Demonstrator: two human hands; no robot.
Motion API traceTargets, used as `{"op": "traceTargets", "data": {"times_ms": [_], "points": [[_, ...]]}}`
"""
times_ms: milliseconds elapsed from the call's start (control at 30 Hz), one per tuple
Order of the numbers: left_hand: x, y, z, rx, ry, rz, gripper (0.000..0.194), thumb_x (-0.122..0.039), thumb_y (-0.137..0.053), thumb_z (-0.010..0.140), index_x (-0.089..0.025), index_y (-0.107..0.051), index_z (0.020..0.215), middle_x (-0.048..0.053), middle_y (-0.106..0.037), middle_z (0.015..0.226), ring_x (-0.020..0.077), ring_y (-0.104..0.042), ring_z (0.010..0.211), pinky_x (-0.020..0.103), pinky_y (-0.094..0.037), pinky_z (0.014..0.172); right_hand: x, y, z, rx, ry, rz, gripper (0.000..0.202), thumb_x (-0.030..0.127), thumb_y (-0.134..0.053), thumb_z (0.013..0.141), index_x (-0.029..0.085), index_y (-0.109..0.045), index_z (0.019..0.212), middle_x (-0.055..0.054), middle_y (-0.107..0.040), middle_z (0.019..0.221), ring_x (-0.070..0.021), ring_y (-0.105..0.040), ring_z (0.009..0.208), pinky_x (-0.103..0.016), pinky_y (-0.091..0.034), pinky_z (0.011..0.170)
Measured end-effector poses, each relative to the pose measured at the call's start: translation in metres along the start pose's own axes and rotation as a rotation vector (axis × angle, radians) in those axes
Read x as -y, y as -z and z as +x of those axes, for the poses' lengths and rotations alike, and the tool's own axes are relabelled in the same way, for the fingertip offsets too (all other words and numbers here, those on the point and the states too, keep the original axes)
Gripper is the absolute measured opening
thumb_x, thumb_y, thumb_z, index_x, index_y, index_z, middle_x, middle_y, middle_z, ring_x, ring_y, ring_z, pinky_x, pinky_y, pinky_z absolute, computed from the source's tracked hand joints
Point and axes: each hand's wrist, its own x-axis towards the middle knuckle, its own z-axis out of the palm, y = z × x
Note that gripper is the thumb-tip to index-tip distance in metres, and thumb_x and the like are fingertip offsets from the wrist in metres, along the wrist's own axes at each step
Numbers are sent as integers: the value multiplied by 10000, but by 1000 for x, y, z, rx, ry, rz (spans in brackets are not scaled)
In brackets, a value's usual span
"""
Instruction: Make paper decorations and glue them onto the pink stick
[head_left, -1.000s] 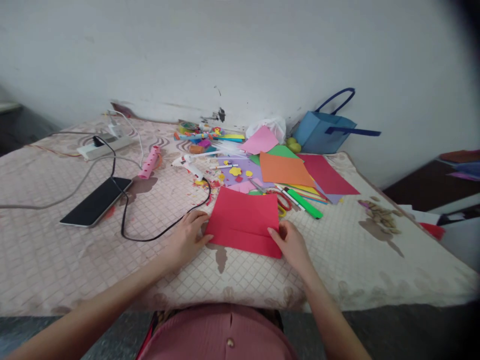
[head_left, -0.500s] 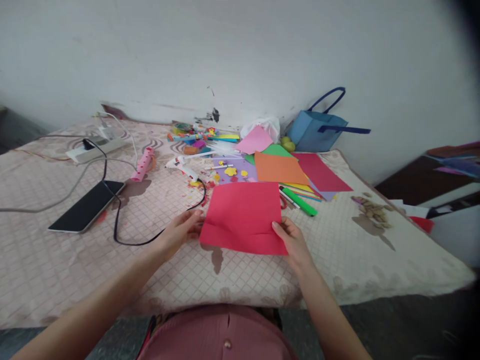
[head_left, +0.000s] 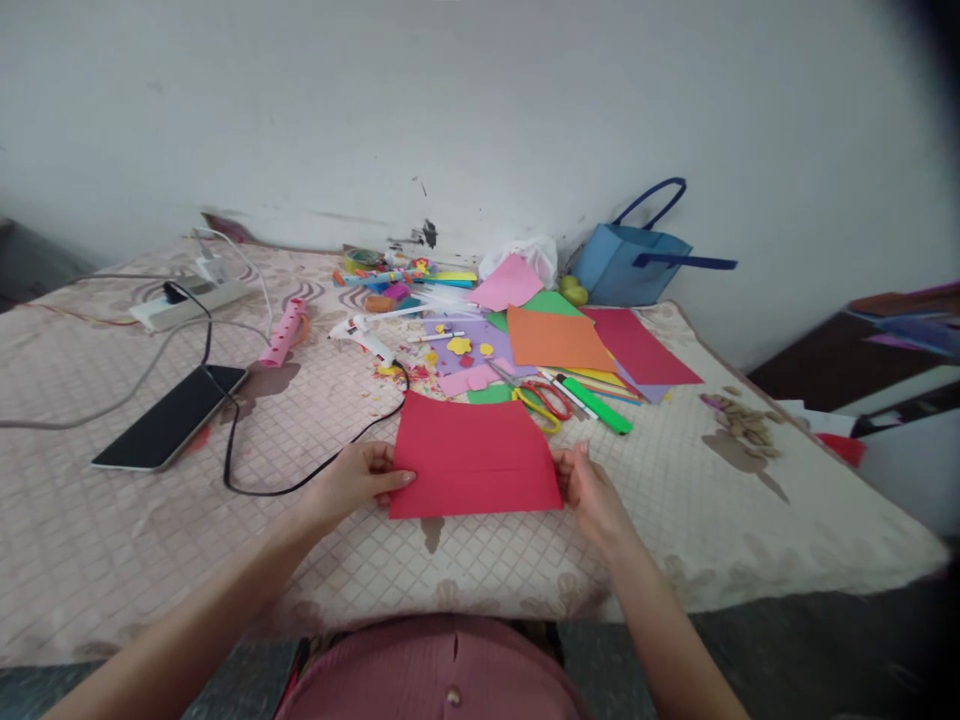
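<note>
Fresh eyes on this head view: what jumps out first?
The bright red sheet, front and centre over the pale cloth, with the left hand gripping its left edge and the right hand at its right edge. Next, the blue bag at the back right by the wall. Then the dark, flat device lying on the left, a black cord crossing it.

A pale wall (head_left: 300,120) with dark smudges (head_left: 429,234) rises behind the counter (head_left: 675,480), which wears a patterned cloth. The floor (head_left: 772,650) is dark grey, and dark brown furniture (head_left: 806,370) stands at the right
</note>
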Motion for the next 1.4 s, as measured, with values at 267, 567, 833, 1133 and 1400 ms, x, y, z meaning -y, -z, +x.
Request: {"op": "traceTargets", "data": {"times_ms": [267, 567, 833, 1133, 1400], "points": [[-2, -1, -2, -13, 18, 4, 288, -344, -718, 627, -131, -538, 696, -24, -574, 575, 67, -488, 476, 185, -361, 466, 3, 1, -11, 11, -7, -109, 318, 499, -604, 729, 188, -539, 706, 38, -494, 548, -92, -396, 429, -204, -269, 372], [4, -4, -5, -105, -97, 210, 306, -371, -661, 676, -149, -515, 828, -48, -544, 538, 103, -509, 456, 212, -375, 448, -7, 0, -6, -69, 227, -517, 293, 443, -526, 795, 193, -502, 645, 7, -535, 583, -144, -491, 553, -254, -374, 530], [12, -11, -13, -429, -296, 796, 516, -311, -577, 767, -184, -401, 1235, -39, -561, 616, 143, -543, 559, 246, -378, 525, -18, -11, -12, -209, 388, -959, 287, 434, -421, 862, 206, -501, 706, -25, -596, 638, -161, -511, 532, -267, -322, 517], [12, -64, -33, -29, -905, 1118, 335, -226, -400, 906, -188, -486, 1228, 79, -514, 1298, 217, -389, 1264, 436, -271, 1061, -23, -12, -12, -227, 420, -1082, 288, 422, -383, 892, 206, -494, 738, -40, -607, 691, -177, -540, 568, -273, -337, 528], [21, -80, -26, 214, -802, 1249, 695, -522, -435, 843, -198, -210, 1416, 86, -202, 1487, 224, -158, 1375, 459, -38, 1116, -24, -14, -17, -348, 461, -929, 430, 378, -429, 873, 153, -412, 1238, -95, -592, 856, -224, -581, 711, -336, -455, 609]]}}
